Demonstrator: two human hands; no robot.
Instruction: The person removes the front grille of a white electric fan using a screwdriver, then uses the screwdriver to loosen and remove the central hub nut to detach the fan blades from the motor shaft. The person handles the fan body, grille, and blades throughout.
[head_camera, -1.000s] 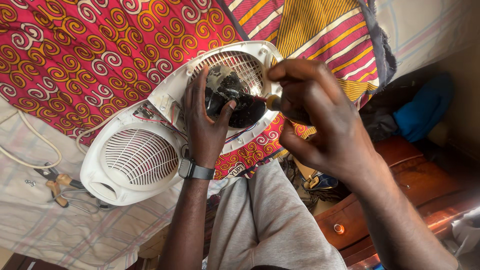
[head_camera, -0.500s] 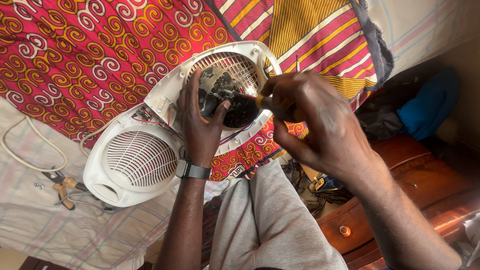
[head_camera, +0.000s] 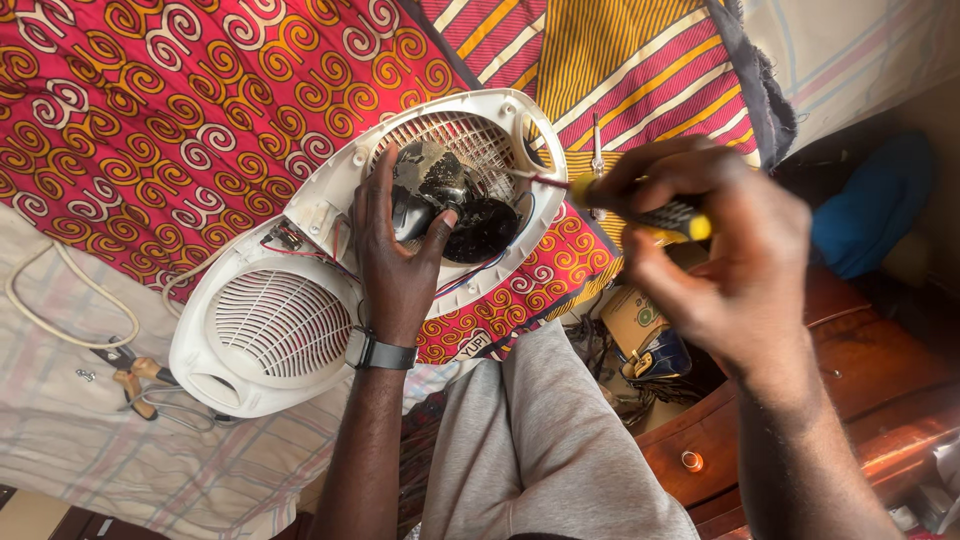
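Gripping black motor (head_camera: 450, 205) with left hand (head_camera: 395, 255), right hand (head_camera: 715, 250) clasping screwdriver (head_camera: 640, 205), pliers (head_camera: 135, 380) beside white fan housing (head_camera: 290, 300)

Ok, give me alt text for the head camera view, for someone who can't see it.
A left hand steadies the dark motor inside an opened white fan heater shell, while the right hand holds a yellow-handled screwdriver pointed toward it. The heater's front grille half lies beside it on a red and yellow patterned cloth, with pliers nearby.
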